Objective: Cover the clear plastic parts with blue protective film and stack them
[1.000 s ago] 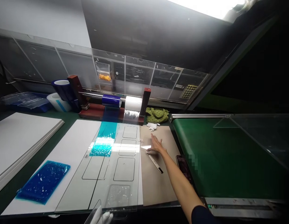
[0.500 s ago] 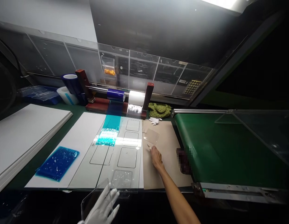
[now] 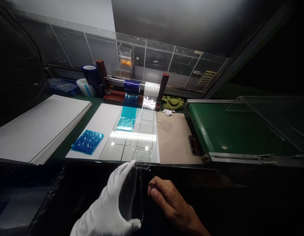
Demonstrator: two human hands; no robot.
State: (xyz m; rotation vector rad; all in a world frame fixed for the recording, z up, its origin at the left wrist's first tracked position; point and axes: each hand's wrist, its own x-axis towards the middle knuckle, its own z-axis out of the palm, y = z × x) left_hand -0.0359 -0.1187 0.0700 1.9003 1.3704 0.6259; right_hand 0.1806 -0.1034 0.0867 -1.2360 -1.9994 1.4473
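In a white glove, my left hand (image 3: 107, 200) grips a clear pane (image 3: 131, 193) by its edges, fingers at the top and thumb at the bottom. The pane stands almost edge-on, in front of the table edge. Close to its right side is my bare right hand (image 3: 170, 201), closed around a small dark pointed tool (image 3: 152, 185). The tool's tip faces the pane with a narrow gap between them; its exact kind is too small to make out. Beyond the hands lies a large clear sheet (image 3: 132, 150) marked with rounded dark outlines, a crinkled clear film piece (image 3: 142, 154) on its near end.
Blue film (image 3: 88, 141) lies on white paper. A thick white sheet stack (image 3: 44, 127) sits left. Behind, a wooden stand (image 3: 164, 86) holds a blue film roll (image 3: 132, 86) and a clear one. Brown board (image 3: 176, 141) and a green conveyor belt (image 3: 235, 131) are right.
My right hand has drawn back from the brown board toward me, beside the pane. My left hand has lifted and turned the pane, moving it right. The camera view has shifted.
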